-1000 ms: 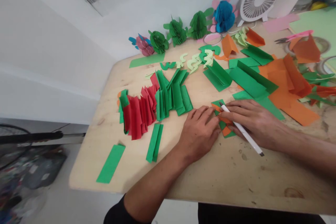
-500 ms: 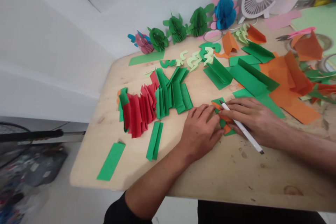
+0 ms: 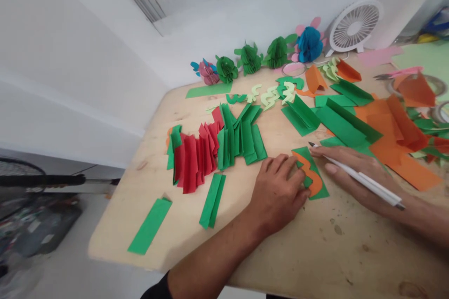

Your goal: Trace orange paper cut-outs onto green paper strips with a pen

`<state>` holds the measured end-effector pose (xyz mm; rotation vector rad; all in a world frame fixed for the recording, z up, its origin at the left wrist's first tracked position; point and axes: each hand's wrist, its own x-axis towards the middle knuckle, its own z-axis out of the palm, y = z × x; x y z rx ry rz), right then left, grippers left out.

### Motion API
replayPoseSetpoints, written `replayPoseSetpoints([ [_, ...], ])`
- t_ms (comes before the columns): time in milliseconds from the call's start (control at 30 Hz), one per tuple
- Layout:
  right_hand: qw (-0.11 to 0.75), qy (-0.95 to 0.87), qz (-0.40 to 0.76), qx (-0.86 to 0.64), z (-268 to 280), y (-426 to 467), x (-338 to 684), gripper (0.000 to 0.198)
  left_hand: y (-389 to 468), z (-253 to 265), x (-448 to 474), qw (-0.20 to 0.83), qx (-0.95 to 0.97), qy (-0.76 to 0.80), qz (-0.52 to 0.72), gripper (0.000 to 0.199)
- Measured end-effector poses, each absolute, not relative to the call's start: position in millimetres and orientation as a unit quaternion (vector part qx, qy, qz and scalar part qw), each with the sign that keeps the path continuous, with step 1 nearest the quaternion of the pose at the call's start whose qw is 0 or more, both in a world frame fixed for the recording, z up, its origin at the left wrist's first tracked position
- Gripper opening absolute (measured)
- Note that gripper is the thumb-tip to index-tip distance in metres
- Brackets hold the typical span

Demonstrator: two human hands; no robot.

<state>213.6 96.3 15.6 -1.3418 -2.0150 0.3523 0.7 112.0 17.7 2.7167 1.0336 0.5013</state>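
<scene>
My left hand point(image 3: 277, 191) rests on the table with bent fingers, pressing a wavy orange paper cut-out point(image 3: 316, 181) onto a green paper strip point(image 3: 313, 160). Its fingertips cover the left side of both pieces. To the right, my right hand point(image 3: 366, 164) is closed around a slim white pen point(image 3: 372, 184). The pen's dark tip points left, just above the strip's upper right edge, and I cannot tell whether it touches anything. Beyond my left hand stand green folded papers point(image 3: 242, 131) joined to red folded papers point(image 3: 192, 159).
Single green strips point(image 3: 150, 226) and a folded green piece point(image 3: 212, 201) lie left. Orange sheets point(image 3: 403, 159), pink-handled scissors point(image 3: 403, 73) and tape rolls point(image 3: 442, 112) are at right. Several honeycomb paper figures point(image 3: 277, 53) and a white fan point(image 3: 356, 28) stand by the wall.
My right hand has drawn back to the right with the pen, uncovering more of the orange cut-out and green strip. My left hand still presses them. The camera view has shifted.
</scene>
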Motion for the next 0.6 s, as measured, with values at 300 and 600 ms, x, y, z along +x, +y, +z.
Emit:
replayPoseSetpoints([
  [300,0.35,-0.667,0.272,-0.599,42,100,209,0.028,111,17,0,0.096,0.915,0.346,0.187,0.017],
  [600,0.401,-0.661,0.29,-0.564,28,125,187,0.017,111,15,-1,0.101,0.914,0.346,0.187,0.018],
])
